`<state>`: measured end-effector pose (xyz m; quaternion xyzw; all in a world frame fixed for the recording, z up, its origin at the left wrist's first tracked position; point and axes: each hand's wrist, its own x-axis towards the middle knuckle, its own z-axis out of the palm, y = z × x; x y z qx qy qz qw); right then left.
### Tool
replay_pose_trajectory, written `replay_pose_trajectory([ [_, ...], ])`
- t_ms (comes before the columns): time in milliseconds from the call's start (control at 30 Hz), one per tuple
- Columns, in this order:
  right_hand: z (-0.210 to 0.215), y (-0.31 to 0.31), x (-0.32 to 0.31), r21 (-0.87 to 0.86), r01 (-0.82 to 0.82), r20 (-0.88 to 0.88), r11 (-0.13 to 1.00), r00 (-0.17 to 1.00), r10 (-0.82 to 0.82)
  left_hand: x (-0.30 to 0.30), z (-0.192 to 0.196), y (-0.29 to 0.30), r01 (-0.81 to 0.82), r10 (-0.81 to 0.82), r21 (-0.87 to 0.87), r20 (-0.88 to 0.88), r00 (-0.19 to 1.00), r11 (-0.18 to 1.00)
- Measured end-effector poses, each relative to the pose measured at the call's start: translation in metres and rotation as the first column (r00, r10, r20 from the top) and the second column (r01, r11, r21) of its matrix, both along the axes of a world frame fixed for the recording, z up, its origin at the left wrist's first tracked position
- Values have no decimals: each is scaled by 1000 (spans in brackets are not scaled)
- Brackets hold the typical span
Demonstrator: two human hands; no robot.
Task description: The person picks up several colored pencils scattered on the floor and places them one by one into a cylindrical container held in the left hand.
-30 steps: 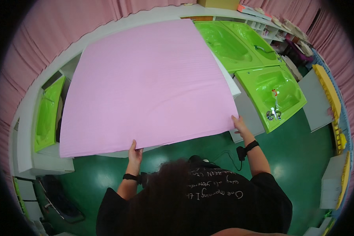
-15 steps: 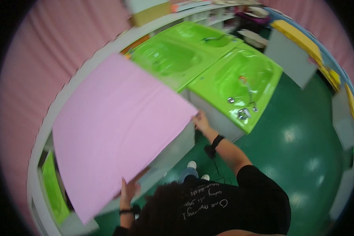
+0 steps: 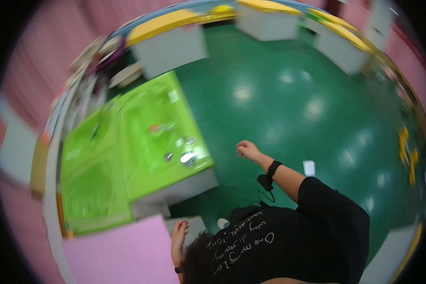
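At the lower left lies a large flat pink sheet point(image 3: 120, 251), its near part cut off by the picture's edge. My left hand point(image 3: 180, 233) is beside its right edge, over a grey-white tub side, fingers loosely bent and holding nothing I can see. Whether it touches the sheet I cannot tell. My right hand point(image 3: 247, 149) hangs in the air above the green floor, fingers loosely curled and without anything in them. Left of it stands a bright green basin tub point(image 3: 189, 132) with a metal tap fitting point(image 3: 188, 158) at its near corner.
Another green tub point(image 3: 94, 189) adjoins the first on the left. White cabinets with yellow tops point(image 3: 170, 47) line the far side. Behind me at the lower right is a grey-white unit point(image 3: 393, 251). A small white item point(image 3: 309, 168) lies on the green floor point(image 3: 279, 118).
Both hands have come off the pink sheet, which they gripped at its edge. My view has swung right, so the sheet now sits lower left and more floor shows.
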<state>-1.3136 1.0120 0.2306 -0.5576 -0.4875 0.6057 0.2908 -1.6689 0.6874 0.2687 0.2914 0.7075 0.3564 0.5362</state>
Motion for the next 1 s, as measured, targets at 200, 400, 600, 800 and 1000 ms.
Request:
replay_pose_trajectory([
  [200,-14,-79,217,17,209,67,978,976,-209,79,-54,161,347,-347,-36,11,938,937],
  [400,-29,-181,444,85,869,108,488,479,-871,255,-52,283,828,-745,186,-366,558,529],
  [600,-90,-201,491,52,934,108,353,346,-932,378,-99,338,979,-855,30,-481,193,204],
  [800,-98,-209,504,-10,828,-22,560,560,-828,502,-137,393,975,-984,-219,-166,-57,-20],
  [1000,-145,-269,561,-279,935,38,219,238,-970,546,-218,470,856,-804,-306,315,504,417],
])
